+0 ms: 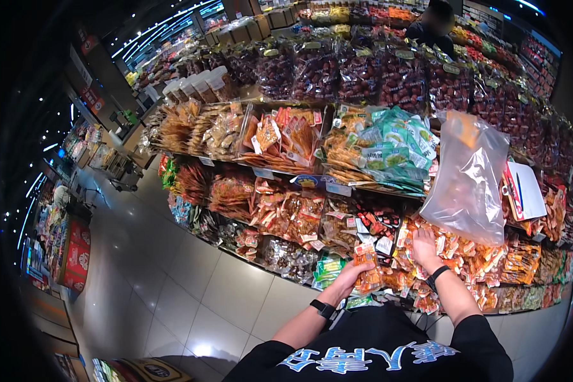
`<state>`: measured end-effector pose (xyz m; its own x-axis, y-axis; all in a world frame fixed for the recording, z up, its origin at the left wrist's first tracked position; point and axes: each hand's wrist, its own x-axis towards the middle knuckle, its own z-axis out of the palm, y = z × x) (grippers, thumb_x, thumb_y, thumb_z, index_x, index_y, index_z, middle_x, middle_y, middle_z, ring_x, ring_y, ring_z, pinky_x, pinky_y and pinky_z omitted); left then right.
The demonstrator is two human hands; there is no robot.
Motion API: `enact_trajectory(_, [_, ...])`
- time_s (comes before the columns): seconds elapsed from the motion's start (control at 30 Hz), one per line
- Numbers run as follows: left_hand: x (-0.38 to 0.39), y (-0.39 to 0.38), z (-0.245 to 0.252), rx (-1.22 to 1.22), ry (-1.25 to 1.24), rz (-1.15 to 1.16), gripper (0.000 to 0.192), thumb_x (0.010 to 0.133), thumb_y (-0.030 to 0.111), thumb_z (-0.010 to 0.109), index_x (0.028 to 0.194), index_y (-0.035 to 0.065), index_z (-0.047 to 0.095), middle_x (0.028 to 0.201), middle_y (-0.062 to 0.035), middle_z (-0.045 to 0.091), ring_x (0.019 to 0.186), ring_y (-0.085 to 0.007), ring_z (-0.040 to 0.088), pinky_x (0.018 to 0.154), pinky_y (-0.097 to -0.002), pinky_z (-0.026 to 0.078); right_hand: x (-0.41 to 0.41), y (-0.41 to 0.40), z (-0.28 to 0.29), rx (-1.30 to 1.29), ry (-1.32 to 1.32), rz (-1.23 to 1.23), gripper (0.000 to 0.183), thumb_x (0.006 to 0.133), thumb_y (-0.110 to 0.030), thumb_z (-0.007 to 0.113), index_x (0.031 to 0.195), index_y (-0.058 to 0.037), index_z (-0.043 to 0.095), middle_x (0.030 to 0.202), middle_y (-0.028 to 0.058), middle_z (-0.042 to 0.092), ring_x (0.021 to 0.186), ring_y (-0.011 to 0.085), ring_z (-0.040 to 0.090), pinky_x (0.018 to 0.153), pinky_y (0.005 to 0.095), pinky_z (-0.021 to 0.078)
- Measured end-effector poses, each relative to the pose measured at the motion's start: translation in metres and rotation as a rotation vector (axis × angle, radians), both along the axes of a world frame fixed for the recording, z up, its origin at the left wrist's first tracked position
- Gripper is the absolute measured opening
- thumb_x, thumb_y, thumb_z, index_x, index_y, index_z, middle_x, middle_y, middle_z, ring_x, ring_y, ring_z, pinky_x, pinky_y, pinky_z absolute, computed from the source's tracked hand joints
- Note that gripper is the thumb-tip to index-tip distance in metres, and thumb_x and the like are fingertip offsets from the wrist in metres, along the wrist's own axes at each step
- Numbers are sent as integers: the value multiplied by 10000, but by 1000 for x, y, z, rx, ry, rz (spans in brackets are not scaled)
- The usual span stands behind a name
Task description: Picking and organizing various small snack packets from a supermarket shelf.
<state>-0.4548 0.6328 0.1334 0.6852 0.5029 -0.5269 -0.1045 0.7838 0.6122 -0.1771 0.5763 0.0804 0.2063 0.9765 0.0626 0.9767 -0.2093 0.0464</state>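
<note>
My left hand (pixel 352 277) holds a small orange snack packet (pixel 368 267) by its edge, above the lower display bin. Farther right, my right hand (pixel 424 244) reaches down among the loose orange and white snack packets (pixel 472 253); whether its fingers grip one cannot be told. Just beyond that hand a large translucent plastic bag (pixel 468 176) lies over the stacked goods, with something orange inside near its top. To the right of the bag rests a clipboard (pixel 530 191) with white paper and a dark pen on it.
A tiered shelf holds green packets (pixel 396 138), flat brown snack packs (pixel 219 126) and bags of dark red dried fruit (pixel 315 71). Clear tubs (pixel 205 86) stand at the upper left. Another person (pixel 432 31) is behind the display. Tiled floor (pixel 210 286) runs along the left.
</note>
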Motion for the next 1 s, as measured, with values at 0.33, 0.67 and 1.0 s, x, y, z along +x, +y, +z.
enact_trajectory(0.33, [1,-7,-1,37,37,56,315,844,67,614,1145,31,526,1021,-73,626,886,-193,641,801,-344,545,-18,-20,52,217,138,198,434,677,-107,616,1085,-3,508,1089,181,520,1048,343,510,969,461,372])
enact_trajectory(0.67, [44,-48,3,142,11,-39,339,827,15,600,1157,19,526,1064,-91,621,944,-206,626,854,-337,511,-65,-96,70,446,940,-150,593,821,-320,662,1218,36,403,1145,271,527,1066,417,529,905,432,428])
enact_trajectory(1.0, [142,-158,1,146,-33,-340,395,855,61,587,1232,26,473,1132,-87,595,1019,-201,595,879,-340,496,-13,-224,41,683,1829,-473,446,865,-102,610,1265,11,449,1196,81,550,1095,160,499,987,315,381])
